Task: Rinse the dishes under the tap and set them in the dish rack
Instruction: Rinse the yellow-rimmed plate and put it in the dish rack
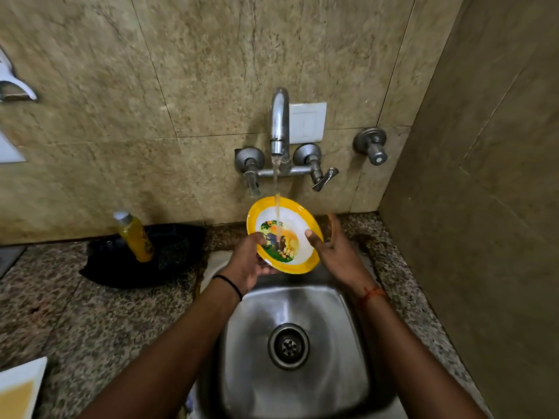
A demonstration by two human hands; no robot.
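- While water runs from the tap [279,122] onto its printed middle, the yellow-rimmed bowl [284,234] is held tilted over the back of the steel sink [302,388]; this looks like the rinsing step.
- Left hand [248,261] grips the bowl's near-left rim, its fingers [257,238] curled over the edge and the palm beneath.
- Right hand [335,249] steadies the right rim with its thumb on the inside; the other fingers lie spread open behind the bowl, so the hold is loose.
- No dish rack can be picked out for certain; a dark tray [169,255] on the bench [90,322] to the left carries a yellow bottle [136,237].
- Next, I judge, the bowl needs turning under the stream, draining, then carrying to the rack, wherever that stands.
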